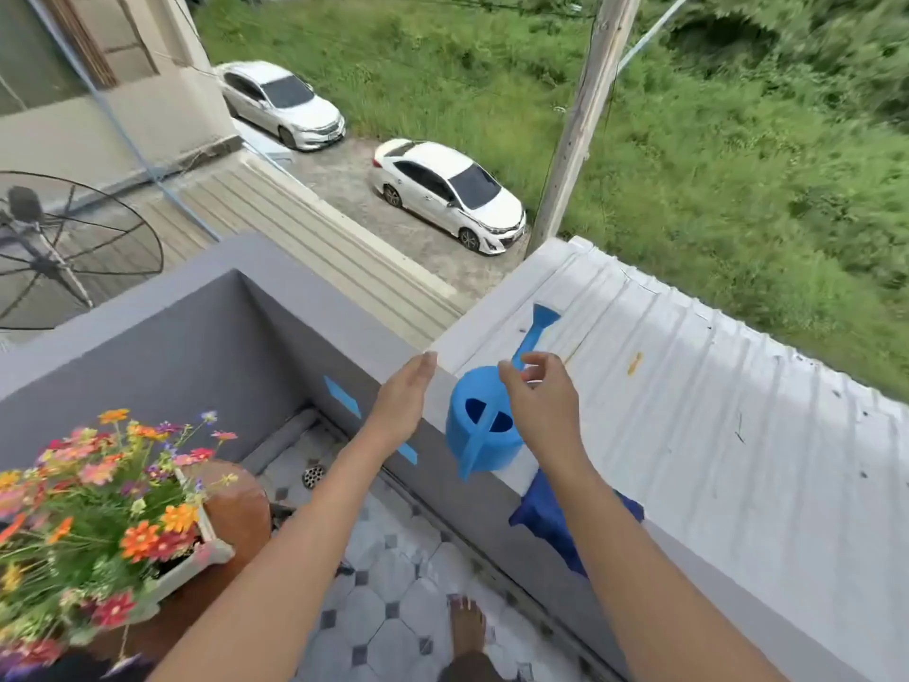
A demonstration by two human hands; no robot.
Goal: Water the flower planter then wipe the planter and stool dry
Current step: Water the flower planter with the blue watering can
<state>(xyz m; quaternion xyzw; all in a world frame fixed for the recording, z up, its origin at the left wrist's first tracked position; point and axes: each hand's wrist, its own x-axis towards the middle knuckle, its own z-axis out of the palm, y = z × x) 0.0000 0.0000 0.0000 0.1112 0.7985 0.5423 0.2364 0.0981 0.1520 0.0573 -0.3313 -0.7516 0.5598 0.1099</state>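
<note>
Observed on a balcony: a blue watering can (484, 425) stands upright on top of the grey parapet wall (206, 307), its spout pointing away towards the white corrugated roof (688, 386) beyond. A dark blue cloth (546, 521) lies draped over the wall edge just beside the can, on the near side, partly hidden by the right forearm.

Right hand (541, 401) hovers over the can's top, fingers loosely curled and spread, thumb and forefinger apart; no grip on the can is visible. Left hand (406, 396) is held flat and open, fingers together and extended, just left of the can and apart from it.

The flower planter (192, 558), white and filled with mixed orange, red and pink blooms, sits on a brown wooden stool (241, 504) at lower left, well apart from the can. Tiled floor (383, 607) below, with a bare foot (467, 627) showing
</note>
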